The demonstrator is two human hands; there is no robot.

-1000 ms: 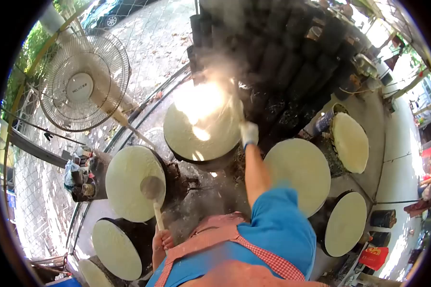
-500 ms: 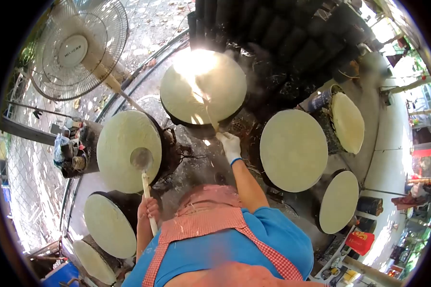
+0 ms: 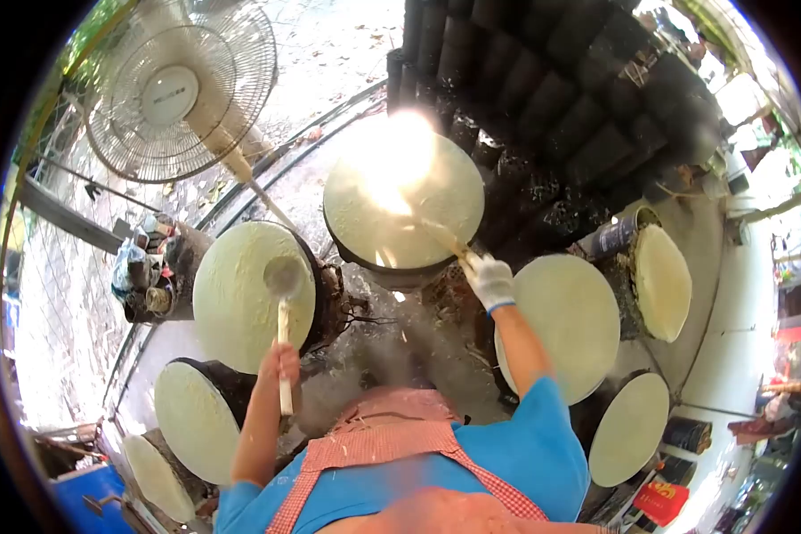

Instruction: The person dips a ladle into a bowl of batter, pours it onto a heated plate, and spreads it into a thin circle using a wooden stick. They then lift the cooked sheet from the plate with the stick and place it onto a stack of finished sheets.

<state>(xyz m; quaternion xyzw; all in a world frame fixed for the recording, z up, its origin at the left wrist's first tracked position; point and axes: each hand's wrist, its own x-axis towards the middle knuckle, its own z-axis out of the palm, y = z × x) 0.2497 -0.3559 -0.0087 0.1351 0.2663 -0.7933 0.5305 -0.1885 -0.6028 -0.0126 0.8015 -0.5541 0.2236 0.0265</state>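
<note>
My left hand (image 3: 281, 360) is wrapped round the wooden handle of a ladle (image 3: 284, 278). The ladle's round bowl is over the pale flatbread sheet (image 3: 227, 298) on the left griddle, apparently touching it. My right hand (image 3: 491, 281), in a white glove with a blue cuff, grips a slim, light-coloured spatula (image 3: 445, 237). Its far part reaches over the pale sheet (image 3: 445, 196) on the middle griddle, where bright sunlight glare hides the tip. Under my right forearm lies another pale round sheet (image 3: 565, 320) on the right griddle.
More pale rounds lie on griddles at lower left (image 3: 196, 423) and lower right (image 3: 630, 429). A folded-edge flatbread (image 3: 664, 283) rests at far right. An electric fan (image 3: 173, 93) stands upper left. Stacked dark cylinders (image 3: 543, 80) rise behind. A cluttered stand (image 3: 156, 276) is at left.
My right hand has moved right with the spatula, which now slants across the middle griddle's right side. My left hand has raised the ladle's handle end further forward. The whole view has shifted slightly.
</note>
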